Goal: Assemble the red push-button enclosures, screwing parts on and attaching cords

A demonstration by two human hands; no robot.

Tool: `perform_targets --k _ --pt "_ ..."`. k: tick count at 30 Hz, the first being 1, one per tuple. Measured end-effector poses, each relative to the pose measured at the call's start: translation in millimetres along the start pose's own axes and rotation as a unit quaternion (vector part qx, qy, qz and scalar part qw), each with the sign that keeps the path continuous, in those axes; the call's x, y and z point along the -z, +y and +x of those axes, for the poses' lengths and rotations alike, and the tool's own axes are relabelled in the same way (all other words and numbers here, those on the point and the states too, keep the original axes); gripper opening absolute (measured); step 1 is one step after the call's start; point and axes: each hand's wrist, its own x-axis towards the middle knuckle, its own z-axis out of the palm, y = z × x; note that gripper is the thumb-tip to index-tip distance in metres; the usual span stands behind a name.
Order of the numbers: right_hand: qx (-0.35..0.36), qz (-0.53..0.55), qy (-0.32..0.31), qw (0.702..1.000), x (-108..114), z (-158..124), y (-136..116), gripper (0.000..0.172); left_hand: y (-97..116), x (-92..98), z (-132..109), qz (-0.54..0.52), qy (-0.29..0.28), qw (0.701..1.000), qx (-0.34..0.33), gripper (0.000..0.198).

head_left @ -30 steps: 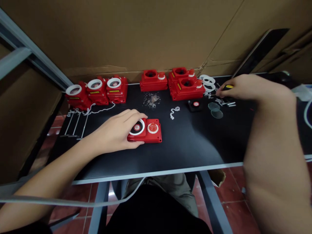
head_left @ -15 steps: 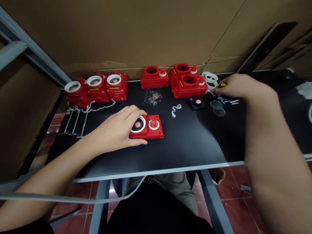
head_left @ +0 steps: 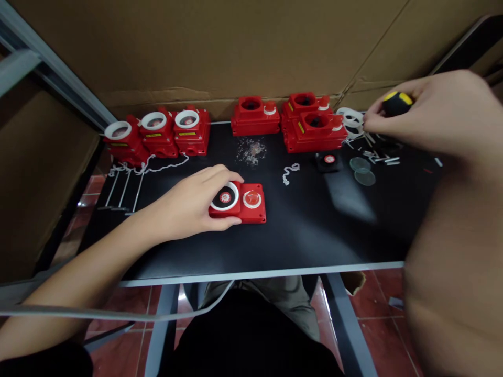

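My left hand is wrapped round the left end of a red alarm box, which lies on the black tabletop. A white ring with a black disc inside sits in that end, and a clear-capped red light is at the other. At the far right, raised over the table, my right hand is closed around a screwdriver with a black and yellow handle. Its shaft is mostly hidden by the fingers. Below it lie small metal pins, and white rings lie just left.
Three red boxes with white rings stand at back left, with white cords and metal rods in front. More red boxes line the back against cardboard. Glass discs, a black square part, a cord piece and crumbs lie about.
My right hand has lifted from beside the small pins and moved right, bringing the yellow and black handle more into view. My left hand keeps its grip on the red box. The view has shifted slightly.
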Motion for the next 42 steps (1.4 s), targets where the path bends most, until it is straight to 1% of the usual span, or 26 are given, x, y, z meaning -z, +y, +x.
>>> perform_targets --k 1,3,5,6,9,10,11,13,16,20,26,29,33,36,39,42 --pt "-0.020 0.044 -0.001 0.999 1 -8 -12 0.019 1 0.5 0 -0.002 -0.002 1.000 0.002 0.054" --pt "-0.010 0.113 -0.009 0.993 0 -23 -33 0.022 2 1.0 1 -0.002 -0.004 1.000 0.002 0.053" --pt "0.045 0.172 -0.041 0.983 -7 -33 -48 0.021 3 1.0 1 0.001 -0.007 1.000 0.000 0.053" --pt "0.090 0.203 -0.064 0.973 -12 -37 -53 0.018 3 0.7 1 0.003 -0.007 1.000 -0.001 0.053" --pt "0.205 0.299 -0.140 0.921 -30 -45 -58 0.005 4 -1.2 0 0.006 -0.005 1.000 -0.005 0.054" --pt "0.227 0.321 -0.163 0.905 -36 -47 -58 0.004 3 -2.0 0 0.006 -0.003 1.000 -0.007 0.055" --pt "0.241 0.335 -0.183 0.892 -42 -49 -59 0.007 3 -2.9 0 0.004 -0.003 1.000 -0.010 0.055" --pt "0.256 0.340 -0.210 0.880 -52 -52 -60 0.012 1 -4.5 0 0.003 -0.002 1.000 -0.022 0.055" --pt "0.262 0.340 -0.229 0.874 -62 -54 -62 0.019 -2 -6.2 -1 0.015 0.002 0.999 -0.041 0.056" --pt "0.263 0.352 -0.249 0.863 -68 -55 -63 0.031 -3 -7.7 -1 0.033 0.012 0.998 -0.061 0.058" --pt "0.260 0.343 -0.261 0.864 -76 -54 -62 0.023 -3 -8.7 -2 0.040 0.017 0.997 -0.063 0.056" --pt "0.258 0.341 -0.259 0.866 -81 -54 -62 0.023 -2 -8.1 -2 0.034 0.013 0.998 -0.054 0.054" --pt "0.260 0.333 -0.273 0.864 -87 -53 -61 0.025 -1 -8.1 -2 0.041 0.012 0.998 -0.049 0.055" --pt "0.261 0.333 -0.272 0.864 -87 -54 -59 0.025 0 -9.3 -2 0.047 0.014 0.998 -0.049 0.057" --pt "0.254 0.319 -0.273 0.871 -86 -54 -57 0.024 0 -11.1 -2 0.039 0.018 0.997 -0.059 0.058" --pt "0.253 0.305 -0.267 0.879 -86 -55 -57 0.025 0 -12.3 -2 0.045 0.014 0.998 -0.048 0.058"
